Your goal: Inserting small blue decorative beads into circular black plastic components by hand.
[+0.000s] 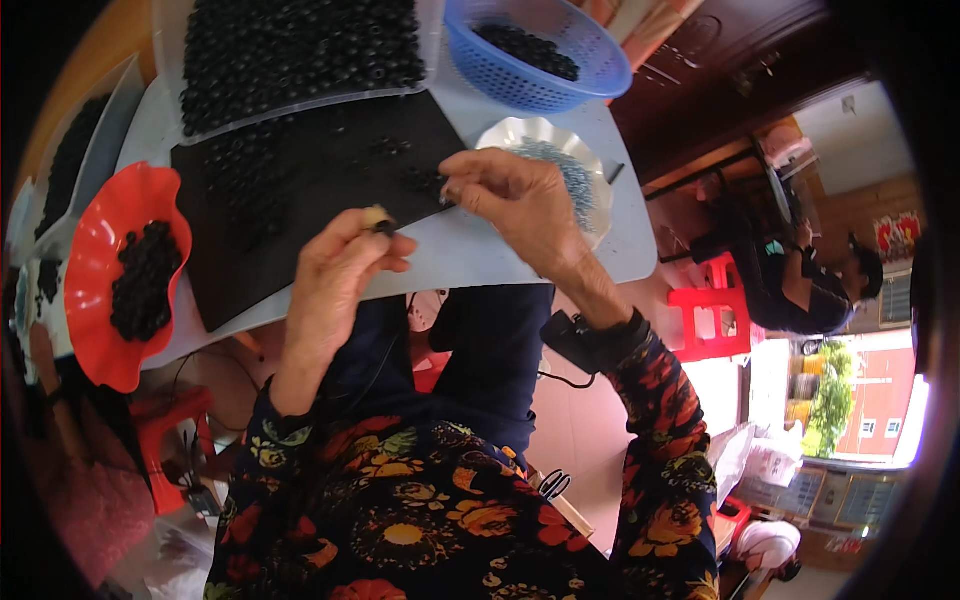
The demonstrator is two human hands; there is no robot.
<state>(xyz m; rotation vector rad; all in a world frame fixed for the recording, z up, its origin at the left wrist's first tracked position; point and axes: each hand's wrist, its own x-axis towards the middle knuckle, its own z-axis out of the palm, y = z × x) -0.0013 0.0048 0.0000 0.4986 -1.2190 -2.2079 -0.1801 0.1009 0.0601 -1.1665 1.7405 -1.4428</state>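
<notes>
My left hand (340, 265) is raised over the near edge of the table, thumb and fingers closed on a small black ring-shaped part (384, 228). A yellowish cover sits on one of its fingertips. To the right, my right hand (525, 205) pinches its fingertips together beside the white plate; whatever is between them is too small to make out. Under and beyond the hands lies a black mat (225, 285) with loose black parts (250, 180) scattered on it. Thin bluish pin-like pieces (568, 178) lie in the scalloped white plate (497, 132).
A clear bin (168, 60) full of black parts stands at the back, beside a blue basket (520, 92). A red wavy dish (88, 270) with more parts is at left. Another person (800, 285) sits far right near a red stool (705, 320); someone's arm (60, 400) shows far left.
</notes>
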